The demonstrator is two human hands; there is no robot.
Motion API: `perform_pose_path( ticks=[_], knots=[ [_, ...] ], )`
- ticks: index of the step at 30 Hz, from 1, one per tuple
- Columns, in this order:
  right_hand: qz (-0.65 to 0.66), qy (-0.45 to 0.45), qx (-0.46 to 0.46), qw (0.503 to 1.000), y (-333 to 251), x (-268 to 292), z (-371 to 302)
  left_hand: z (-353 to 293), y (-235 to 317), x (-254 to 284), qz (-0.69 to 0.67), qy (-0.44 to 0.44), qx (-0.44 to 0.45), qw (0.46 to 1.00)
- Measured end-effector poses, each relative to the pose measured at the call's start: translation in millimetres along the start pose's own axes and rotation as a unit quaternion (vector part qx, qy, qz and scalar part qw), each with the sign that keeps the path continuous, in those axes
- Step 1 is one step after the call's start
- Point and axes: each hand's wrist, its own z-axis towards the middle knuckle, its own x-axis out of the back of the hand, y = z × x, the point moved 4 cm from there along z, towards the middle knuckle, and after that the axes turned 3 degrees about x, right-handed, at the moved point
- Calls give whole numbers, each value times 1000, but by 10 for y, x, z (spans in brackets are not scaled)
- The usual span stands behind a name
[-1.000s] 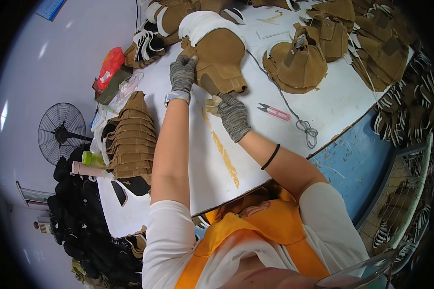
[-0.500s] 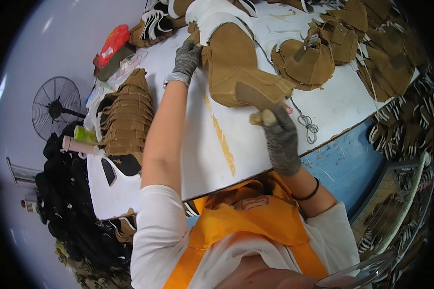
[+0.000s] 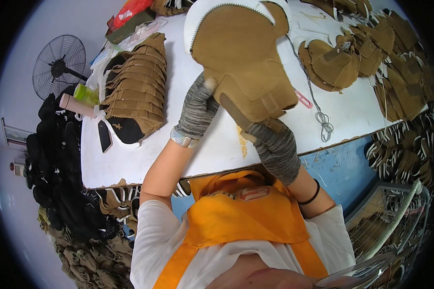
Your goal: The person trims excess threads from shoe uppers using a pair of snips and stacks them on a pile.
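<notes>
A brown suede boot upper (image 3: 241,53), edged with white material along a zigzag seam, is held up over the white table (image 3: 207,156). Grey knitted gloves cover both hands. My left hand (image 3: 197,106) is closed on the upper's left edge, its thumb against the suede. At the lower end, my right hand (image 3: 275,147) grips the upper next to a darker brown patch. Parts of the fingers are hidden behind the piece.
To the left stands a row of stacked brown uppers (image 3: 135,91) beside a pink cylinder (image 3: 77,105). More brown uppers (image 3: 332,65) lie at the right. A coiled grey cord (image 3: 324,126) and a small pink tool (image 3: 303,98) are near my right hand. A fan (image 3: 58,66) stands far left.
The boot upper has been lifted and turned, with its white-edged top now nearer. My left hand has come down and closer to my right, which has turned and now grips the lower end.
</notes>
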Motion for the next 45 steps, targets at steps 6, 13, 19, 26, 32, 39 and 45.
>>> perform_pose_path(
  ticks=[6,13,19,26,32,39,45],
  knots=[
    [38,-121,111,986,-214,-334,90,-100,69,301,-146,68,-2,987],
    [152,126,-123,973,144,3,215,-249,129,339,-249,56,41,966],
    [307,172,-204,913,265,-261,344,-232,138,496,-47,109,-80,990],
    [8,54,-57,997,4,-64,449,-302,308,649,72,135,-178,972],
    [-5,49,-48,998,78,-223,428,-339,370,479,172,199,-237,935],
    [-13,25,-15,999,180,-293,468,-378,332,482,265,185,-228,918],
    [5,16,-79,997,307,-305,362,-376,226,528,255,199,-216,921]
  ],
)
